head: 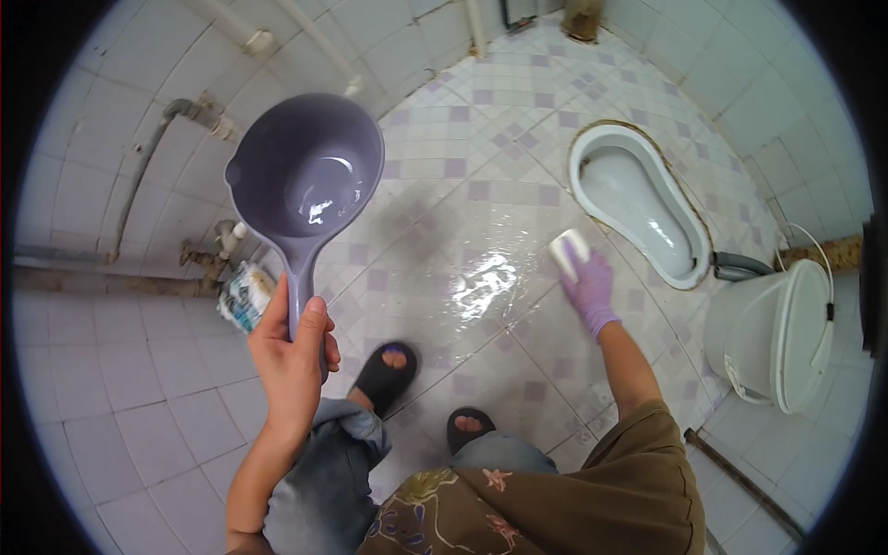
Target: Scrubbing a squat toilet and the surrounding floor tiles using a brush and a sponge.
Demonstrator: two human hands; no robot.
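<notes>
My bare left hand (295, 347) grips the handle of a purple plastic dipper (305, 166), held up with its bowl facing me; the inside looks wet and shiny. On my right hand (588, 284) is a thin purple glove. Its fingers are closed on a white block (570, 251), perhaps a sponge or brush, low over or against the tiled floor (485, 284); contact cannot be told for certain. The floor shines wet between the two hands. A white squat toilet pan (635, 187) is set into the floor beyond my right hand.
A lidded white bucket (756, 340) stands at the right, near a grey pipe (742, 266). At the left wall are a valve (205, 260), pipes and a plastic packet (246, 295). A dark rod (742, 482) lies lower right. My feet wear black slippers (387, 378).
</notes>
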